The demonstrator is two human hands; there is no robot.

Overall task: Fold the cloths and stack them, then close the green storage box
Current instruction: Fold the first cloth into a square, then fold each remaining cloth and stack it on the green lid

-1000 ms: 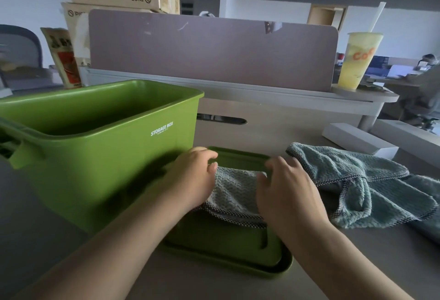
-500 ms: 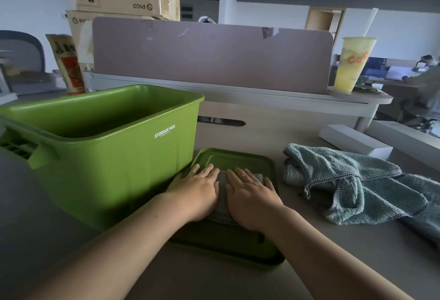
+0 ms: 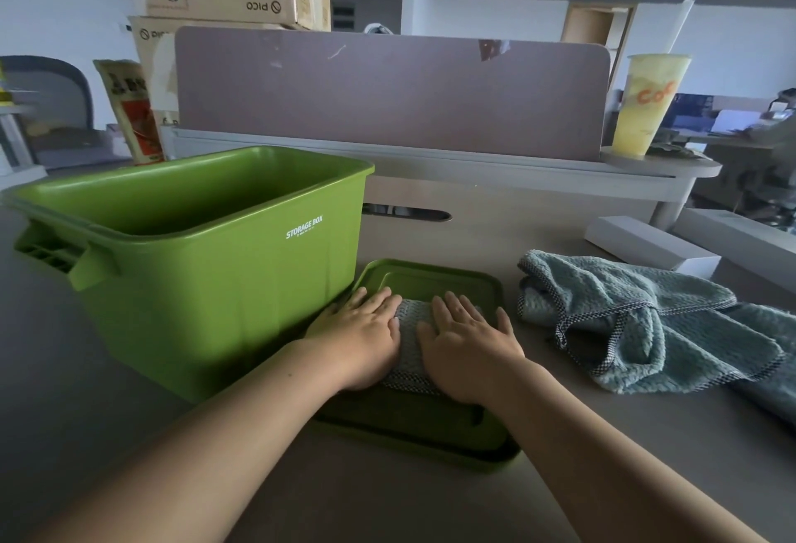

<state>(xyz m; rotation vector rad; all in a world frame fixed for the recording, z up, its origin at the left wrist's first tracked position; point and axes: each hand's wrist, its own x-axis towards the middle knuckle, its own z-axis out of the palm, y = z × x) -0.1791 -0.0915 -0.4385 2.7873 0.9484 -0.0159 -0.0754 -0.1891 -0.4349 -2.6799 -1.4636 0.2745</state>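
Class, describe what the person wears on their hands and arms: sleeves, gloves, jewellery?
The left hand and right hand are bare: no gloves, rings or watch show. The left forearm and right forearm are bare too, with no sleeve anywhere in view.

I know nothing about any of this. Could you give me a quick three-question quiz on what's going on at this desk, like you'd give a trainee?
1. True or false: the green storage box is closed.
2. The folded cloth pressed under the left hand and right hand lies on: A) a wooden tray, B) the green lid, C) the inside of the box.
3. Fill in: the crumpled cloths lie to the lid's ____ side.

Key: 1 false, it stands open; 2 B; 3 right.
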